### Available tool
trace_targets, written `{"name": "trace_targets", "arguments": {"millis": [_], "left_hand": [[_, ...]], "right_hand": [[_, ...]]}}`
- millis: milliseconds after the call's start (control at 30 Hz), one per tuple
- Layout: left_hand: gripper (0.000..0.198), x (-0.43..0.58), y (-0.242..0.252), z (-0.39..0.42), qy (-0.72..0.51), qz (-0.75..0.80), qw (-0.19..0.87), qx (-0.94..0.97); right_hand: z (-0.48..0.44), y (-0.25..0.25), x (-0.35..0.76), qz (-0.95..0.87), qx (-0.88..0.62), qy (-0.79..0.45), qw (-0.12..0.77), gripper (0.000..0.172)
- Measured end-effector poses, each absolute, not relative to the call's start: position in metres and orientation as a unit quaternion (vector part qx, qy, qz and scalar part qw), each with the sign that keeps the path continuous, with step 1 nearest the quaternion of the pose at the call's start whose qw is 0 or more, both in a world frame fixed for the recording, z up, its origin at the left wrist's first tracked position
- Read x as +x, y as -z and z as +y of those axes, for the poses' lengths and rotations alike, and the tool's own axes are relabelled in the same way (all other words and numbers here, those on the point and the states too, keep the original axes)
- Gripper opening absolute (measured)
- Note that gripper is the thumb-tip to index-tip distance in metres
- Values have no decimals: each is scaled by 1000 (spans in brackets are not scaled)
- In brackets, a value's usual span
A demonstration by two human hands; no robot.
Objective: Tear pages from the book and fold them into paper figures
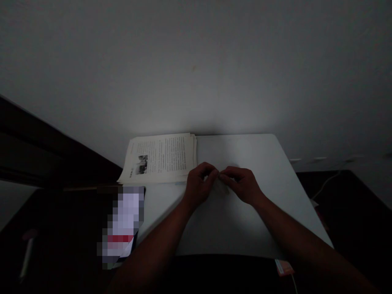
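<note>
My left hand (200, 183) and my right hand (241, 183) meet above the middle of a white table (257, 228). On both, thumb and fingers are pinched together, and the fingertips touch or nearly touch. Whatever lies between them is too small and dark to name. A faint pale shape (225, 188) shows just below the fingertips, too dim to identify. Close to my left hand, at the table's back left, lies a stack of printed pages (159, 157) with text and a small picture on top.
A blurred-out bright screen (125, 220) stands at the table's left edge, by my left forearm. A wall (214, 81) rises right behind the table. An orange-and-white tag or packet (284, 267) with a cord is at the front edge. A pale cable (326, 183) runs at the right.
</note>
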State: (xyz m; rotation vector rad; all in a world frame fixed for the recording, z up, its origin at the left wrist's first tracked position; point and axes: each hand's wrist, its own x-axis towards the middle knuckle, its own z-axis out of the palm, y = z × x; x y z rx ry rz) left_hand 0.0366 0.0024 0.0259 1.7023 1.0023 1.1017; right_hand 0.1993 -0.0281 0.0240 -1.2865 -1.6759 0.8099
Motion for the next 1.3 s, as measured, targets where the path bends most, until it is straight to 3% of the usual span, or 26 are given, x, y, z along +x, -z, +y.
{"name": "trace_targets", "arguments": {"millis": [267,533,900,1133,1300], "left_hand": [[33,42,-23,2,-396,463,384,694],[44,41,-23,3,-413,494,298,705],[44,41,-17,3,-434,411,543,590],[43,41,-13,3,-433,373,586,574],[43,41,-15,4,-440,372,581,575]], "right_hand": [[-30,-26,196,-655,-551,-309,414,22],[-32,-19,188,-564,-521,-480,425,27],[-27,-15,191,-473,-494,-520,512,33],[-28,-12,193,-530,-494,-465,509,27],[-30,-12,194,-602,-493,-405,479,37]]}}
